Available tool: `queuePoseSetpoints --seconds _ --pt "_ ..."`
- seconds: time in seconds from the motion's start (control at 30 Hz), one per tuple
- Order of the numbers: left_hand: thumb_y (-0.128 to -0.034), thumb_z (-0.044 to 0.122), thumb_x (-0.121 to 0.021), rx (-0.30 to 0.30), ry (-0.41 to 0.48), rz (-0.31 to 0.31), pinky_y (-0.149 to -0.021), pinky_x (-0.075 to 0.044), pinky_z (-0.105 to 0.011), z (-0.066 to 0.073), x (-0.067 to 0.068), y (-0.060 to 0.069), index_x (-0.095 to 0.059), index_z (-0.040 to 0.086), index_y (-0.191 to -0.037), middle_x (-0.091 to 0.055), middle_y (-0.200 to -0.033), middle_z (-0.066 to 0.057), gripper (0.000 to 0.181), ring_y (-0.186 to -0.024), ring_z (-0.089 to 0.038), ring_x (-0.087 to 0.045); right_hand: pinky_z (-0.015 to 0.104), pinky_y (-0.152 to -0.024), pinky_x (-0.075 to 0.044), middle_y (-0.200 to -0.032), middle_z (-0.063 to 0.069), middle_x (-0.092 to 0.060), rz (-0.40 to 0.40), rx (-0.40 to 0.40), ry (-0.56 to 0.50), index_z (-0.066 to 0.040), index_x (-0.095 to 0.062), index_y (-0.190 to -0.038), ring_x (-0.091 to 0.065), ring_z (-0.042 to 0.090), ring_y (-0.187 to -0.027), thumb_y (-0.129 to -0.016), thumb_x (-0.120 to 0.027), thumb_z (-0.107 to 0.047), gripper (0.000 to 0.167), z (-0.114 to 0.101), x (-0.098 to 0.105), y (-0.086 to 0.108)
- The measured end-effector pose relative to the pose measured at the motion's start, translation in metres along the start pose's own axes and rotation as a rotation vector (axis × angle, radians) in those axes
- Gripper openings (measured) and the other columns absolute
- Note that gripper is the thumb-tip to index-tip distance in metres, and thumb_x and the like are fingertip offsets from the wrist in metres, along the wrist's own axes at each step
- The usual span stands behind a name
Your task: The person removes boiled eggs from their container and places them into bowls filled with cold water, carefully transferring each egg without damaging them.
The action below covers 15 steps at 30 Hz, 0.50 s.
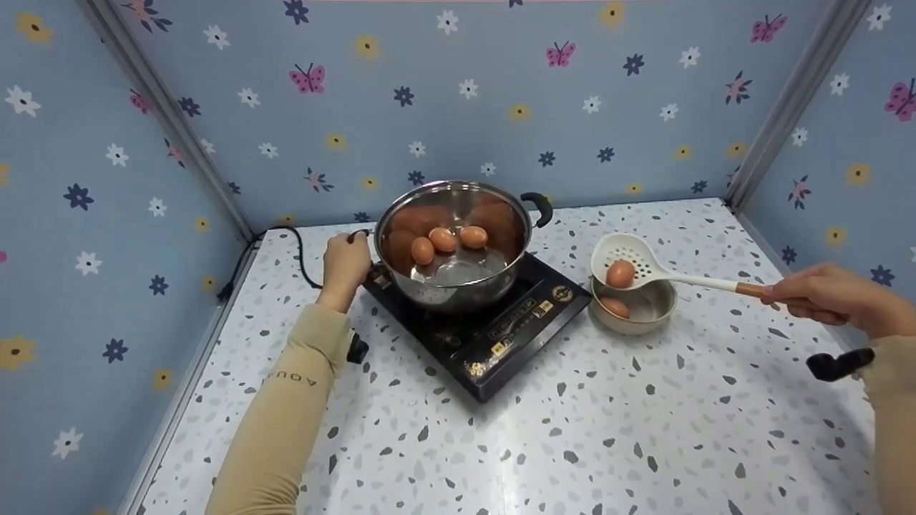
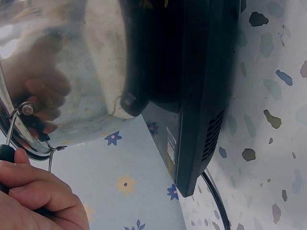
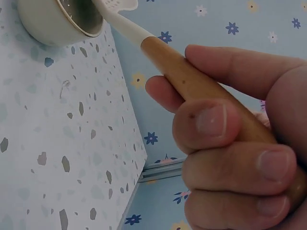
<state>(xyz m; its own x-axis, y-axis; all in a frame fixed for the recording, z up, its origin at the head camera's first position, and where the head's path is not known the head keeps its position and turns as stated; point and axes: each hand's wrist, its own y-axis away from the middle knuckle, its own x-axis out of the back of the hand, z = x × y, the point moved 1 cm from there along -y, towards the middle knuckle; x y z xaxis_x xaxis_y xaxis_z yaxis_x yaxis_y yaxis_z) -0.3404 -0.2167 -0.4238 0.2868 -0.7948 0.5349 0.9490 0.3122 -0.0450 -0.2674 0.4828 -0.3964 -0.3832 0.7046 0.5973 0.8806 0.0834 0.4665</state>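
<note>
My left hand (image 1: 346,263) grips the black side handle of a steel pot (image 1: 458,297); the left wrist view shows its fingers (image 2: 43,191) curled round that handle. Inside the pot lie three brown eggs (image 1: 443,239). At the right, my right hand (image 1: 837,295) holds a white slotted spoon (image 1: 622,250) by its wooden handle (image 3: 192,81). One brown egg (image 1: 620,273) rests in the spoon's bowl, above a small cream bowl (image 1: 633,327). Another brown egg (image 1: 615,307) lies in that bowl, partly hidden beneath the spoon.
The pot stands on a black induction cooker (image 1: 486,357), set at an angle on the speckled white table (image 1: 572,443). A black cord (image 1: 300,250) runs from the cooker to the left edge. Flower-patterned walls (image 1: 465,93) enclose the back and both sides.
</note>
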Motion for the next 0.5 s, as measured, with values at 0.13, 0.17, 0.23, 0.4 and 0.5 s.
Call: queuePoseSetpoints --seconds 0.13,0.17,0.23,0.4,0.5 --pt "-0.1154 0.028 -0.038 0.009 -0.008 0.003 -0.076 -0.039 -0.038 0.001 0.001 0.000 -0.054 0.004 -0.096 -0.050 -0.091 -0.014 0.035 -0.083 -0.030 -0.049 0.026 -0.048 -0.039 -0.060 -0.009 -0.047 0.013 -0.012 0.038 -0.017 -0.084 -0.105 -0.036 0.006 -0.045 -0.107 -0.067 -0.037 0.026 -0.002 0.003 0.004" --pt "-0.1153 0.027 -0.038 0.011 -0.009 0.005 -0.077 -0.040 -0.038 0.002 0.001 0.000 -0.057 0.002 -0.100 -0.051 -0.094 -0.015 0.035 -0.086 -0.030 -0.050 0.027 -0.048 -0.039 -0.060 -0.009 -0.048 0.013 -0.009 0.047 -0.016 -0.084 -0.107 -0.036 0.006 -0.045 -0.108 -0.066 -0.037 0.028 -0.002 0.004 0.005" --pt "-0.1152 0.028 -0.038 0.014 -0.009 0.006 -0.080 -0.041 -0.037 0.002 0.001 0.000 -0.059 0.000 -0.105 -0.053 -0.097 -0.016 0.036 -0.090 -0.031 -0.052 0.027 -0.048 -0.039 -0.060 -0.009 -0.048 0.017 -0.008 0.061 -0.012 -0.084 -0.112 -0.036 0.006 -0.046 -0.108 -0.064 -0.036 0.031 -0.002 0.004 0.006" --pt "-0.1155 0.027 -0.040 0.017 0.011 0.006 -0.076 -0.040 -0.038 0.001 -0.001 0.000 -0.056 0.004 -0.097 -0.050 -0.090 -0.013 0.034 -0.083 -0.030 -0.049 0.029 -0.048 -0.041 -0.062 -0.008 -0.049 0.031 -0.027 0.114 -0.006 -0.083 -0.114 -0.038 0.007 -0.046 -0.108 -0.065 -0.037 0.036 -0.003 0.006 0.010" --pt "-0.1156 0.027 -0.040 0.014 0.007 0.010 -0.073 -0.039 -0.037 0.000 -0.001 0.000 -0.051 0.008 -0.091 -0.046 -0.085 -0.011 0.033 -0.078 -0.027 -0.046 0.030 -0.049 -0.041 -0.062 -0.006 -0.050 0.050 -0.031 0.169 -0.004 -0.082 -0.110 -0.040 0.009 -0.047 -0.107 -0.066 -0.037 0.037 -0.005 0.007 0.014"
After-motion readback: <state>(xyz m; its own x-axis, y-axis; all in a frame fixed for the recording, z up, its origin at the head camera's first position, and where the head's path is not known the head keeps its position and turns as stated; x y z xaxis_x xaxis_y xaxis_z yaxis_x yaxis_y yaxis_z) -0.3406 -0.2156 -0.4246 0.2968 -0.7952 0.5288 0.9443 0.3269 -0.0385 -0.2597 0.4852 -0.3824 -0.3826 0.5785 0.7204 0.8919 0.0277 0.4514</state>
